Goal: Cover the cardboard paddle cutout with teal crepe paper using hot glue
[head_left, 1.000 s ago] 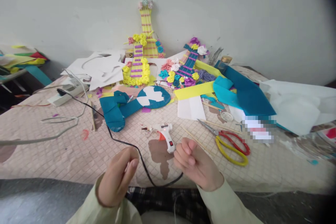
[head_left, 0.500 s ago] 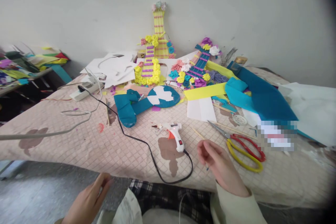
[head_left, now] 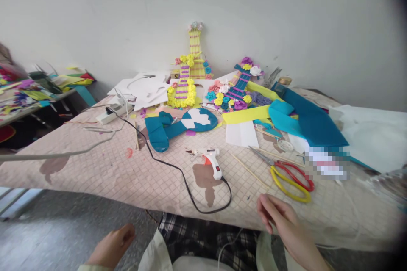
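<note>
My right hand is over the front edge of the table, below the handles of the scissors. Its fingers are loosely bent and slightly apart, and I see nothing held in them. In front of my lap on the left, clear of the table, my left hand has its fingers curled in, with nothing visible in it. A thin wooden stick lies just beyond my right hand. The white glue gun rests on its side at mid-table. Behind it lies a teal paper-covered shape with white patches on its round end.
A black cord loops from the glue gun to a power strip. Yellow and blue flower-trimmed crafts lean at the back. Teal paper and white sheets lie to the right.
My right hand has drawn back toward me and right, off the wooden stick, which now lies uncovered. My left hand has dropped slightly lower. The view has shifted a little.
</note>
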Demonstrator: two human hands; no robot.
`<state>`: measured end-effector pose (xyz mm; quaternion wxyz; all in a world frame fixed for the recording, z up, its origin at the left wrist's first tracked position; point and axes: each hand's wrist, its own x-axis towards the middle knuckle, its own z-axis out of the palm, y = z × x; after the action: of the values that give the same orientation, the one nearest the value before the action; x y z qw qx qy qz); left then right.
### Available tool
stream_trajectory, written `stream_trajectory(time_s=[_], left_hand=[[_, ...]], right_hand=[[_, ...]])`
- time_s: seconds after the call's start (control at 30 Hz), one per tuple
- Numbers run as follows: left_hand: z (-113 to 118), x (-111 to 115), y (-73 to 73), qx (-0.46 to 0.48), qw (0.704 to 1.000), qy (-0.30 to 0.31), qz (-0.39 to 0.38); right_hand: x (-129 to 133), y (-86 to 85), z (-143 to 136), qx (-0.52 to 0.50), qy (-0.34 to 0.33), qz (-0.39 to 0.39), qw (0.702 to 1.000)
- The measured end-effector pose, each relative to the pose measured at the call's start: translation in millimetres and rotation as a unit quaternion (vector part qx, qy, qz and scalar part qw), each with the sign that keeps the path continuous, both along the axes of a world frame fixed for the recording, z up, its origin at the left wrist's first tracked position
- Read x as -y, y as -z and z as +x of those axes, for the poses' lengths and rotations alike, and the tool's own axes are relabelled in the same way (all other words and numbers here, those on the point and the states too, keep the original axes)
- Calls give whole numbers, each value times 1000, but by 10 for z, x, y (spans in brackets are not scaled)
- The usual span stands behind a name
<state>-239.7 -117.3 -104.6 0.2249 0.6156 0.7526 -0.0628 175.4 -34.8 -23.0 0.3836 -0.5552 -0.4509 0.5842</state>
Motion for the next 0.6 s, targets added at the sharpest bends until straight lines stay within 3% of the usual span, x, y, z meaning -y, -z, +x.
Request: stream_trajectory(time_s=[0.13, 0.43, 0.6], left_hand=[[73, -48, 5, 51, 998, 15, 24], [164, -220, -145, -25, 998, 26, 54], [233, -297, -330, 58, 995, 63, 58]], right_hand=[[-26, -44, -202, -12, -47, 2, 999], [-233, -110, -416, -12, -157, 7, 987], [-369, -193, -537, 11, -197, 25, 980]])
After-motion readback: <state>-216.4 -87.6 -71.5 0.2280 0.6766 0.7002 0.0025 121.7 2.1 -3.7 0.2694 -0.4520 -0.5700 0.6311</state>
